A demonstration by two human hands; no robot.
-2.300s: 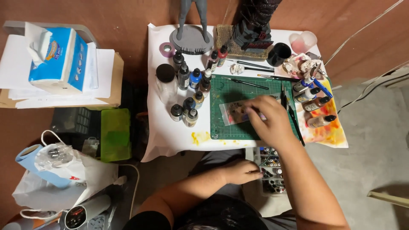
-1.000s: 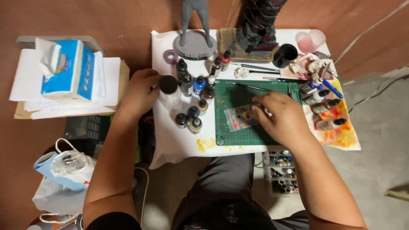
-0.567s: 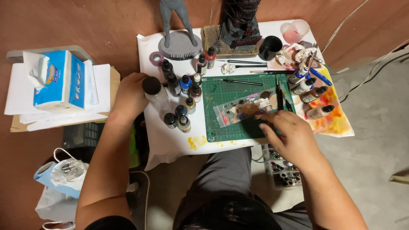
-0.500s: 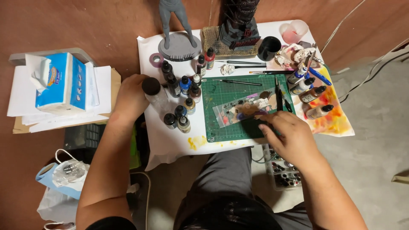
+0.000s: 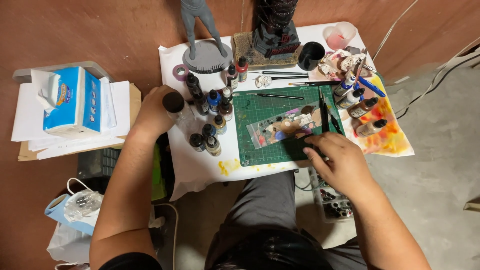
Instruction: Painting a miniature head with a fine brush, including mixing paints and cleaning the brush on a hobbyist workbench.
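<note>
My left hand (image 5: pixel 152 114) is closed around a clear bottle with a round black cap (image 5: pixel 174 102) at the left edge of the white-covered table (image 5: pixel 200 165). Just to its right stands a cluster of small paint bottles (image 5: pixel 212 117). My right hand (image 5: pixel 342 162) lies on the near right corner of the green cutting mat (image 5: pixel 260 105), fingers bent against a dark patch there. Whether it holds anything is unclear. A clear palette sheet with paint blobs (image 5: pixel 282 127) lies on the mat just beyond its fingertips.
A grey figure on a round base (image 5: pixel 205 47), a dark statue (image 5: pixel 275 30), a black cup (image 5: pixel 311 54), brushes (image 5: pixel 277 75) and more bottles (image 5: pixel 360 107) line the far and right sides. A tissue box (image 5: pixel 72 102) sits on papers at left. A tray of paints (image 5: pixel 335 205) is below the table.
My left hand rose from my lap and took hold of the black-capped bottle. My right hand slid from the palette sheet back to the mat's near right corner.
</note>
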